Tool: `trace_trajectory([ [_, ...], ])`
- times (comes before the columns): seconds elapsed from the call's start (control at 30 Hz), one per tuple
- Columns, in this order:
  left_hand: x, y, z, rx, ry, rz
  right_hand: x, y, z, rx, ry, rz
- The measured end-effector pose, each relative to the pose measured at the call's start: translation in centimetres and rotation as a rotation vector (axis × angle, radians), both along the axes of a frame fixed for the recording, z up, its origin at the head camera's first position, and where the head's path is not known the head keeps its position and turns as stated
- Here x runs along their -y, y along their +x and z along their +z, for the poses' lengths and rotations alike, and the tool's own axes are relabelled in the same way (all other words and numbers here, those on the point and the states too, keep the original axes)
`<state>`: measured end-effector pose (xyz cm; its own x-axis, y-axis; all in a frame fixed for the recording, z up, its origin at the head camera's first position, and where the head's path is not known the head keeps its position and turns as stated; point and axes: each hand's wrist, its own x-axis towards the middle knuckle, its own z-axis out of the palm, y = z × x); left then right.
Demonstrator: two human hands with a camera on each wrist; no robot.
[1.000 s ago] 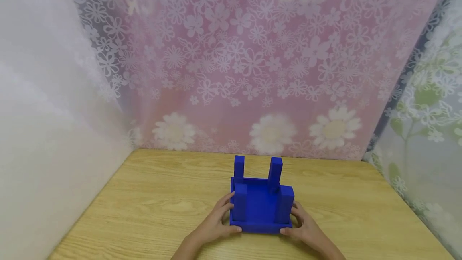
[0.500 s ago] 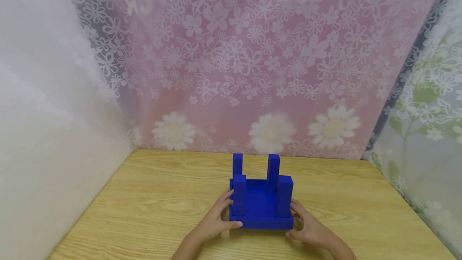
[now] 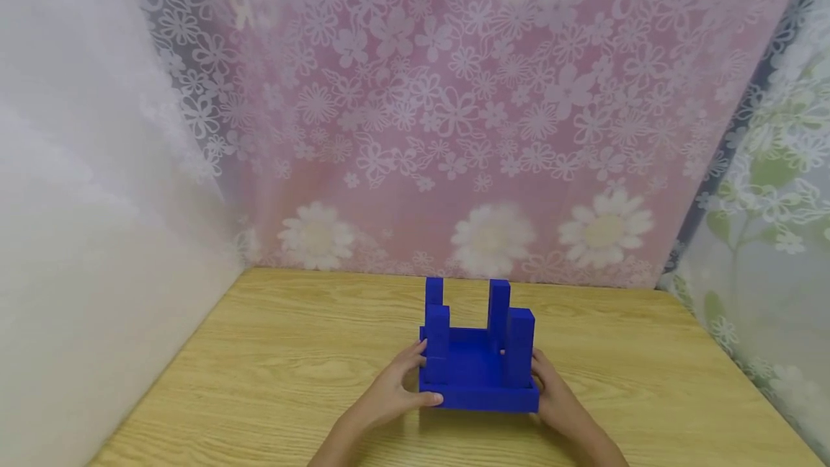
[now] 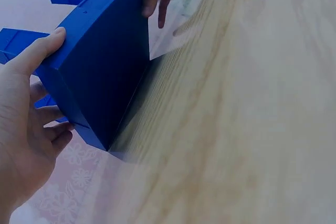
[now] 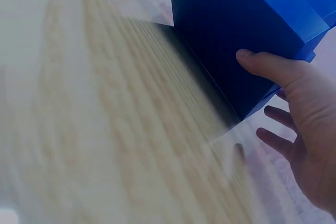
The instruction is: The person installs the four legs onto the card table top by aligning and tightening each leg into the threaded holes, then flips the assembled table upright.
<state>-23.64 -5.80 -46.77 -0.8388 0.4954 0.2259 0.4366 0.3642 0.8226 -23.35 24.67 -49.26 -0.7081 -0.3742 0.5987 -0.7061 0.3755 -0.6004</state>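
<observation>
A blue tray-like frame (image 3: 480, 401), with a shallow rim and several square posts rising from its corners, is held low over the table. Its near edge is raised, and in both wrist views the flat underside (image 4: 110, 66) shows, its far edge at or close to the wood. My left hand (image 3: 389, 389) grips the left side, thumb over the front wall and fingers along the side. At the right side my right hand (image 3: 563, 403) holds the frame; in the right wrist view the thumb of this hand (image 5: 310, 114) presses the underside, while two fingers stand off it.
The wood-grain table (image 3: 279, 359) runs back to a pink flowered curtain (image 3: 415, 128). A pale sheet (image 3: 110, 222) hangs on the left, and a green-and-white flowered one (image 3: 765, 236) on the right.
The frame's near edge has come up off the table, and its near posts have risen. My right thumb has left the front wall and now lies beneath; my left hand keeps its grip.
</observation>
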Motion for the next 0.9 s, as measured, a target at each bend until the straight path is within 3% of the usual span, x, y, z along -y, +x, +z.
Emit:
trace_trajectory([
  [0.13,0.4,-0.3,-0.3,-0.016,-0.007,-0.023,0.2,-0.2,0.1,0.024,-0.022,-0.008],
  [0.23,1.0,-0.6,-0.7,-0.058,-0.065,-0.061,0.3,-0.2,0.3,0.025,-0.045,0.010],
  [0.4,1.3,-1.4,-1.9,-0.289,-0.155,-0.043,0.1,-0.1,0.8,0.069,-0.050,0.011],
  [0.5,0.9,-2.1,-2.8,-0.399,-0.083,0.007,-0.1,0.0,1.1,0.121,-0.034,-0.009],
  [0.7,-0.2,-2.7,-3.6,-0.555,0.130,0.084,-0.2,0.1,1.3,0.132,-0.046,0.001],
  [0.9,-0.6,-3.0,-3.3,-0.636,0.167,0.114,-0.3,-0.1,1.8,0.084,-0.084,-0.001],
])
